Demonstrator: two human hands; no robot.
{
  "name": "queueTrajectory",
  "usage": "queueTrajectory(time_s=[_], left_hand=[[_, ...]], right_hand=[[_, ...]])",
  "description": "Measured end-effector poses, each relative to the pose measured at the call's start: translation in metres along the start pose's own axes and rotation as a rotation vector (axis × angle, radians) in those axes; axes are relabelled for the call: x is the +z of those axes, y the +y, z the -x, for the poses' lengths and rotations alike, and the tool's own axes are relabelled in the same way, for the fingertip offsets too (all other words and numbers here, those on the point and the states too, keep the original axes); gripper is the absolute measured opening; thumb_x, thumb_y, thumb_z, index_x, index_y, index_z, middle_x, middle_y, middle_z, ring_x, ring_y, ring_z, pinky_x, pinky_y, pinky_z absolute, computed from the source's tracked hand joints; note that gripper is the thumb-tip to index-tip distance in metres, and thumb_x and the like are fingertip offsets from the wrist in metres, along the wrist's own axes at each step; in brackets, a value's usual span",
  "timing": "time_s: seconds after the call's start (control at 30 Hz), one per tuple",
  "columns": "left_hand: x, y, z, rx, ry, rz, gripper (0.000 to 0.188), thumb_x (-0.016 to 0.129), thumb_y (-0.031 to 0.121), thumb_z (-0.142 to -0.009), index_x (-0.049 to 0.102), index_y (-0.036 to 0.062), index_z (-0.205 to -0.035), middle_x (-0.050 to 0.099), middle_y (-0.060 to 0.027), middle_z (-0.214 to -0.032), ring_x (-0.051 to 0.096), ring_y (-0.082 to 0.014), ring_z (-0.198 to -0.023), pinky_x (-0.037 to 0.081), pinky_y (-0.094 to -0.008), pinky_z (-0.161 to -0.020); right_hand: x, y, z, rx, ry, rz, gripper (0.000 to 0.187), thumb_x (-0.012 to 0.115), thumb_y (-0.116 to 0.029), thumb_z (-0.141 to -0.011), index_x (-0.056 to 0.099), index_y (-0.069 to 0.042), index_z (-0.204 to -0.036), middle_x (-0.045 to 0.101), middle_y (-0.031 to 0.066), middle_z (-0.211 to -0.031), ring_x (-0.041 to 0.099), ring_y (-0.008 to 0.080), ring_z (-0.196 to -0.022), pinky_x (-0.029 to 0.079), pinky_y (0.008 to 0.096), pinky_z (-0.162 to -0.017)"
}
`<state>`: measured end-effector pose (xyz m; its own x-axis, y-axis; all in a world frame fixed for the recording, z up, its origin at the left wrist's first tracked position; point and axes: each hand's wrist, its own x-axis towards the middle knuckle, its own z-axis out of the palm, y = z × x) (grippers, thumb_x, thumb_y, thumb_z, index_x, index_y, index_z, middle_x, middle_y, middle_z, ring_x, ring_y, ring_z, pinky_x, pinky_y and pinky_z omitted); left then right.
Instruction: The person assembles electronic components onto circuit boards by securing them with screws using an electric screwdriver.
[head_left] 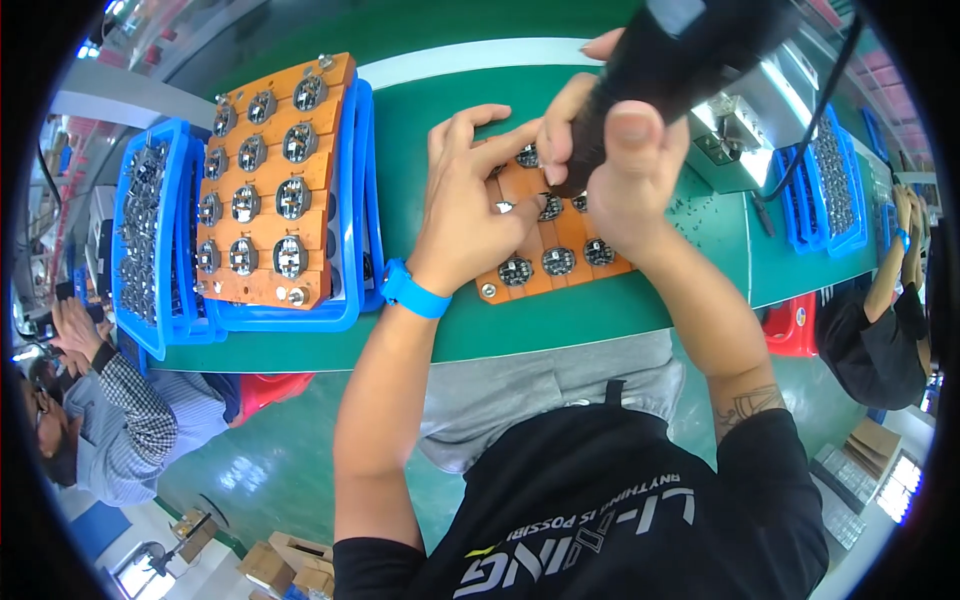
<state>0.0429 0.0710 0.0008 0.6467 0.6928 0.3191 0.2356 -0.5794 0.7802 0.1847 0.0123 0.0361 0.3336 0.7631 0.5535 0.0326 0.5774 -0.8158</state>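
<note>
An orange fixture board point(539, 284) lies on the green tabletop, with several round black-and-metal parts point(558, 261) set in it. My left hand point(470, 210) rests over the board's left side, fingers spread apart, with its fingertips close to a round part in the middle. Wrapped around a thick black electric screwdriver point(660, 75) is my right hand point(632, 180). The tool leans over the board, its lower end down beside my left fingers. My fingers and the tool cover part of the board, so the exact contact at the tip is hidden.
At left, a second orange board point(270, 215) full of round parts sits on stacked blue trays point(365, 215). Beyond stands a blue bin point(150, 240) of small dark parts. A metal box point(728, 130), a black cable point(820, 110) and blue bins point(825, 190) are at right. Co-workers sit on both sides.
</note>
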Motion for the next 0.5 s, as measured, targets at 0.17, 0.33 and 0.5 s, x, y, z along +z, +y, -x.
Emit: queueTrajectory(time_s=[0.17, 0.33, 0.5], left_hand=[[0.004, -0.007, -0.001, 0.041, -0.03, -0.034, 0.055, 0.077, 0.004, -0.065, 0.073, 0.0109, -0.12, 0.053, -0.0156, -0.135, 0.044, -0.0378, -0.128, 0.044, -0.0466, -0.105], [0.003, -0.003, 0.001, 0.05, -0.017, 0.005, 0.058, 0.076, 0.002, -0.067, 0.071, 0.0103, -0.124, 0.053, -0.0152, -0.136, 0.048, -0.0364, -0.126, 0.045, -0.0458, -0.105], [0.0, 0.002, 0.0, 0.052, -0.03, 0.069, 0.061, 0.076, -0.004, -0.068, 0.069, 0.0098, -0.127, 0.052, -0.0144, -0.137, 0.054, -0.0322, -0.122, 0.046, -0.0428, -0.105]], right_hand=[[-0.001, 0.006, -0.002, 0.024, 0.027, -0.22, 0.039, 0.069, -0.009, -0.096, 0.046, -0.001, -0.126, 0.065, 0.005, -0.088, 0.056, 0.0061, -0.059, 0.045, 0.0202, -0.051], [-0.003, 0.0, -0.003, -0.05, 0.131, -0.091, 0.036, 0.068, -0.017, -0.099, 0.048, 0.003, -0.121, 0.065, 0.0067, -0.086, 0.059, 0.0081, -0.066, 0.049, 0.0227, -0.057], [-0.071, -0.052, -0.021, -0.297, 0.212, 0.05, 0.039, 0.044, -0.039, -0.109, 0.044, -0.001, -0.102, 0.061, 0.0096, -0.072, 0.057, 0.0138, -0.051, 0.045, 0.0269, -0.045]])
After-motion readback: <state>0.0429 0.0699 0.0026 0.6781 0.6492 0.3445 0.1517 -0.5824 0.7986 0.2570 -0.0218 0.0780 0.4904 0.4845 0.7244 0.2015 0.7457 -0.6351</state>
